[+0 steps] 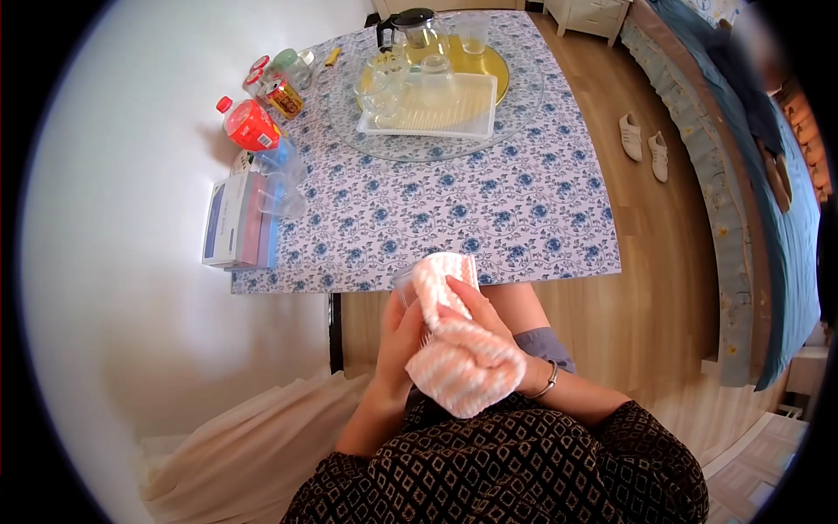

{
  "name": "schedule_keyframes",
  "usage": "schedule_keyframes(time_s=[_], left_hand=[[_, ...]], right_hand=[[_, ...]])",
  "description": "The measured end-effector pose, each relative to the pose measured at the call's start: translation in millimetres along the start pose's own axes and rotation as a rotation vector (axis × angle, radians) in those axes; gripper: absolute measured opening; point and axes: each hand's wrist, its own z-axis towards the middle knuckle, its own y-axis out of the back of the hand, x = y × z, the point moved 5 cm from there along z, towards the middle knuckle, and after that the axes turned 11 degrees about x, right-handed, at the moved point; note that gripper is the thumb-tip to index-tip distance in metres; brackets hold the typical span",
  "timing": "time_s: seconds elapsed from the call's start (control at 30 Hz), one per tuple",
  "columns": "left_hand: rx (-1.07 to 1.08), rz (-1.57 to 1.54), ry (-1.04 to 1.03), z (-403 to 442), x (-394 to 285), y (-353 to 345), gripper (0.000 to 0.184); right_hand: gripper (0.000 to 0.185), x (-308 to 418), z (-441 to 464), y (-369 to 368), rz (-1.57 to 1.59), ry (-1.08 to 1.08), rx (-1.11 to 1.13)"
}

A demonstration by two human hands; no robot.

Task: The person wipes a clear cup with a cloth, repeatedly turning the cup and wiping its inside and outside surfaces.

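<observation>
A pink-and-white striped cloth point(464, 371) is bunched between my hands, just past the front edge of the table. My right hand point(489, 321) has its fingers closed on the cloth, pressing it from the right. On the left, my left hand point(402, 327) is wrapped round a clear cup point(403, 279). Only a small part of that cup shows; the cloth and fingers hide the rest.
A flowered tablecloth point(436, 201) covers the table. Farther back, a white tray point(476, 131), glass cups and a teapot point(417, 31) stand on a glass turntable. Bottles, a can point(284, 98) and a box point(234, 220) line the wall. Another person is on the bed point(742, 175).
</observation>
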Motion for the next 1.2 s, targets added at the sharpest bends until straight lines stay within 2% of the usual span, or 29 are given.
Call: schedule_keyframes(time_s=[0.03,0.1,0.17,0.27,0.43,0.5,0.53,0.57,0.63,0.67,0.7,0.77,0.83,0.9,0.97,1.03,1.2], left_hand=[[-0.022,0.004,0.034,-1.3,1.4,1.7,0.041],[0.032,0.107,0.071,-5.0,2.5,5.1,0.042],[0.074,0.208,0.111,-9.6,0.0,4.4,0.044],[0.09,0.051,0.142,-6.7,-9.2,-0.4,0.045],[0.061,0.017,0.09,-0.1,7.6,22.5,0.049],[0.14,-0.342,0.055,6.6,11.1,18.2,0.054],[0.227,-0.29,0.032,7.0,8.9,23.0,0.059],[0.223,-0.292,0.028,5.7,1.0,17.1,0.059],[-0.067,-0.294,0.193,-2.0,-6.8,13.9,0.062],[-0.151,-0.385,0.199,-3.1,3.4,20.9,0.062],[-0.15,-0.385,0.2,-0.7,9.7,23.4,0.062],[-0.111,-0.547,0.27,3.2,18.5,14.8,0.063],[-0.067,-0.514,0.258,1.3,24.4,4.7,0.057],[-0.092,-0.308,0.152,3.2,36.2,12.6,0.052],[-0.052,-0.383,0.143,-2.7,43.8,7.3,0.049],[0.069,0.067,-0.134,-7.8,28.2,-4.6,0.045],[-0.067,-0.029,-0.071,-8.5,41.4,4.8,0.043]], right_hand=[[0.044,5.5,-0.1,4.1,0.001,-0.001,-0.001],[0.047,46.6,-0.8,-14.0,-1.008,0.573,0.244],[0.052,42.1,5.4,-15.7,-0.962,0.569,0.317],[0.053,23.3,18.8,-7.1,-0.812,0.461,0.413],[0.058,19.0,24.1,-0.9,-0.674,0.313,0.373],[0.063,22.4,18.0,10.2,-0.104,-0.095,0.253],[0.065,19.3,15.3,16.4,-0.354,0.11,0.324],[0.065,9.7,16.0,20.4,-0.354,0.107,0.329],[0.065,8.7,13.3,14.3,-0.77,0.287,0.396],[0.063,19.5,8.0,6.7,-1.049,0.366,0.343],[0.063,18.5,8.9,3.5,-1.051,0.366,0.342],[0.061,20.3,12.2,7.6,-0.989,0.33,0.145],[0.058,20.2,13.6,6.6,-1.064,0.347,0.107],[0.051,20.5,14.0,6.6,-1.213,0.379,0.032],[0.046,26.7,16.6,6.8,-1.219,0.362,-0.018],[0.041,26.9,19.6,11.7,-1.133,0.401,-0.054],[0.035,18.4,24.1,15.3,-1.06,0.435,-0.099]])
